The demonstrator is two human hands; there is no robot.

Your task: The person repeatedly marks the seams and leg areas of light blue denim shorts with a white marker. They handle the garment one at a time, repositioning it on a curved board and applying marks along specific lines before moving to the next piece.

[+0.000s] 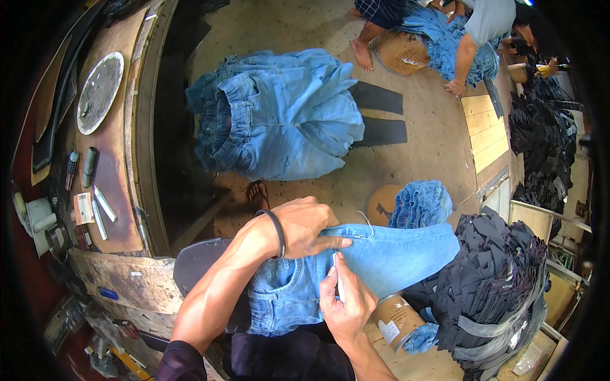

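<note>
Head view, the only one. Lower centre of the frame: a pair of light blue jeans point(381, 257) lies across the person's lap, waistband and pocket toward lower left, leg running out to the right. The left hand point(305, 225), with a black band at the wrist, presses down flat on the upper edge of the denim, fingers closed over the fold and pinning it. The right hand point(346, 298) comes up from the lower edge and pinches a small white marker point(338, 279), chalk or a pen, cannot tell which, its tip touching the cloth just below the left thumb.

Judgement: the step in hand looks like marking or tracing a line on the jeans leg while the other hand keeps the fabric taut. The next move would call for the left hand to hold the cloth flat and unwrinkled ahead of the tip, and for the right hand to keep light, even contact.

Around it: a stack of blue denim point(279, 117) at upper centre on the floor, a heap of black fabric pieces point(495, 279) at lower right, a brown can point(394, 320) just beside the right wrist. Upper right, another person point(470, 38) sits working with denim. Left edge: a worn bench point(114, 171) carrying small tools and a round plate point(100, 92).
</note>
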